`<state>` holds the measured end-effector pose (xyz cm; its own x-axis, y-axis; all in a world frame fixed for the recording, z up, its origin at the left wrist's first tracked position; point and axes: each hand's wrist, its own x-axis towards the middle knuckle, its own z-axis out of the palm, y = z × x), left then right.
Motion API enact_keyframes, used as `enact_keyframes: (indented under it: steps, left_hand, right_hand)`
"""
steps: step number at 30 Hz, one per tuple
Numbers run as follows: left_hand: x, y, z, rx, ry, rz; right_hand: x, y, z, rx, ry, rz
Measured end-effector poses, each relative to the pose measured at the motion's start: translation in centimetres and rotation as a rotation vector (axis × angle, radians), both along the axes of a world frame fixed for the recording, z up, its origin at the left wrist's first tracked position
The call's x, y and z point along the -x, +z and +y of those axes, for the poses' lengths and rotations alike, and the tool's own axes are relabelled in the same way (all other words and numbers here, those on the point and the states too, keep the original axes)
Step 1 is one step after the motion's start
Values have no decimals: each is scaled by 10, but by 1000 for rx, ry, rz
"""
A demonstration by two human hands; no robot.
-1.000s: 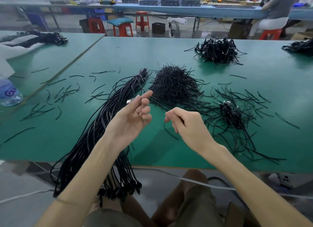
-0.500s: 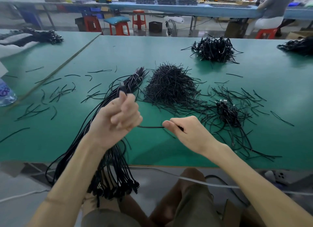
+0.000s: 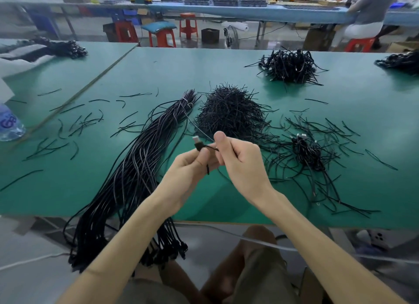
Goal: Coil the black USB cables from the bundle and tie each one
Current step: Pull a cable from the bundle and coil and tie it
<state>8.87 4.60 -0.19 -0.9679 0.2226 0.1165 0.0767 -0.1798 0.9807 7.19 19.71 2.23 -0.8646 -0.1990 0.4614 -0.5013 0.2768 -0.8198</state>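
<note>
A long bundle of black USB cables (image 3: 133, 174) lies diagonally on the green table (image 3: 362, 167) and hangs over its front edge at the left. My left hand (image 3: 192, 172) grips one black cable just below its USB plug (image 3: 197, 142), which sticks up above the fingers. My right hand (image 3: 240, 158) pinches the same cable right beside the left hand. The cable runs from my hands back toward the tied top of the bundle. A heap of black twist ties (image 3: 231, 113) sits just beyond my hands.
A small cluster of coiled cables (image 3: 308, 149) lies among scattered ties at the right. A larger pile of tied cables (image 3: 290, 65) is at the back. Loose ties (image 3: 74, 126) litter the left side. A water bottle (image 3: 10, 124) stands at the left edge. A seated person (image 3: 367, 15) is far right.
My hands have come together above the table; the left hand now shows the USB plug upright and the right hand has moved left to pinch the cable next to it.
</note>
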Motion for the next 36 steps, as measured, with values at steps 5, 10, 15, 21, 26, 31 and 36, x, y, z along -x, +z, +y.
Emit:
enact_keyframes:
  steps: [5,10,15,21,26,31,36]
  left_hand:
    - [4,13,5,-486,-41,-147]
    - [1,30,-10,-893,-65,-304]
    - [-9,38,-44,-402,-126,-100]
    - [-20,21,-30,851,-167,170]
    - [-15,3,-20,331,156,124]
    - [-19,3,-7,-273,33,12]
    - [-13,26,-10,-760,75,-285]
  right_hand:
    - [-12,-19,-8,-34,65,-23]
    - [-3,-34,3,-187,107,-62]
    - [10,-41,25,-217,24,-107]
    - [16,-15,7,-51,-88,-65]
    - [0,-1,-22,221,59,-99]
    - [-11,-5,-27,80,62,4]
    - [-21,-21,-33,-122,90,112]
